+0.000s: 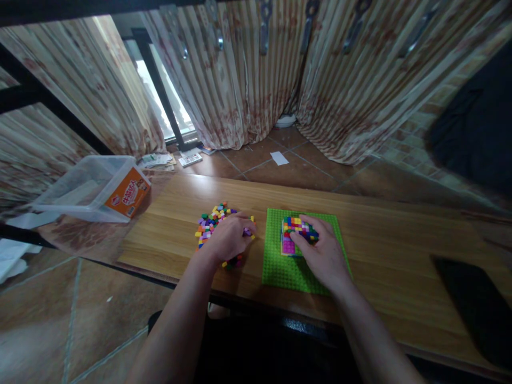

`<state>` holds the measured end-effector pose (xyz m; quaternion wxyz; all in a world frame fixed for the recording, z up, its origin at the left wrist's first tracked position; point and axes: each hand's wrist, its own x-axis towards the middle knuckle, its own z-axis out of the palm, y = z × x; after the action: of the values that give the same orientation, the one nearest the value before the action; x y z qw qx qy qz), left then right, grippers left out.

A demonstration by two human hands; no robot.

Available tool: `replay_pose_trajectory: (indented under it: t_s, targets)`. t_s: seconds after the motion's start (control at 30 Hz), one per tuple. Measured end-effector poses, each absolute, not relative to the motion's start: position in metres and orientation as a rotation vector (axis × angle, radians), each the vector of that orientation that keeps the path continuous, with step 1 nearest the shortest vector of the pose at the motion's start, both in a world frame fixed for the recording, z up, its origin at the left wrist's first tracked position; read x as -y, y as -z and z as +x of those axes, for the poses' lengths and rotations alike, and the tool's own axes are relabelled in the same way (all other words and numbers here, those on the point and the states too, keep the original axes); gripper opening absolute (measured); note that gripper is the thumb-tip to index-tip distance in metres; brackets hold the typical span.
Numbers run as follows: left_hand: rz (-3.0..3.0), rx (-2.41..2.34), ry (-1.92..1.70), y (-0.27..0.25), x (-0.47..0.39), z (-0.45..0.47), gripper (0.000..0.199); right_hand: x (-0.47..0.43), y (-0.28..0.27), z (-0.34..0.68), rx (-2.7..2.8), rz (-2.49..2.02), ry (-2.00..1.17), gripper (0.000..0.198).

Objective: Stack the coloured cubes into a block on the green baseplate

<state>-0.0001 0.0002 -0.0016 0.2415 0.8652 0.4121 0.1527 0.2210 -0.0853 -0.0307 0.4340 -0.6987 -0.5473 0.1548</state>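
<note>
Both forearms (182, 317) reach forward, palms down. Left hand (231, 237): fingers curled low over the loose bricks (207, 224), fingertips hidden; cannot tell whether it pinches one. Right hand (325, 255): thumb and forefinger parted across the brick block (288, 246), touching it; grip unclear from where I stand. Green board (279, 273) lies beneath block and right hand.

White lettering (131, 191) on the clear bin's (90, 214) orange label (127, 194) is too blurred to read.
</note>
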Motion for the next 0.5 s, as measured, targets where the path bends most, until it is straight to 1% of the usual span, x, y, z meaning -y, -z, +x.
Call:
replay_pose_trajectory:
  t_s: [0.27, 0.37, 0.5]
  targets:
    - [2.491, -1.136, -0.349, 0.009, -0.002, 0.001, 0.014, 0.085, 0.032, 0.222, 1.378, -1.718, -0.394, 0.043]
    - [2.471, -1.11, -0.404, 0.007, -0.001, 0.004, 0.01, 0.085, 0.031, 0.222, 1.376, -1.735, -0.409, 0.045]
    - [2.328, -1.048, -0.534, 0.0, 0.006, 0.018, 0.015, 0.085, 0.031, 0.222, 1.377, -1.725, -0.414, 0.045]
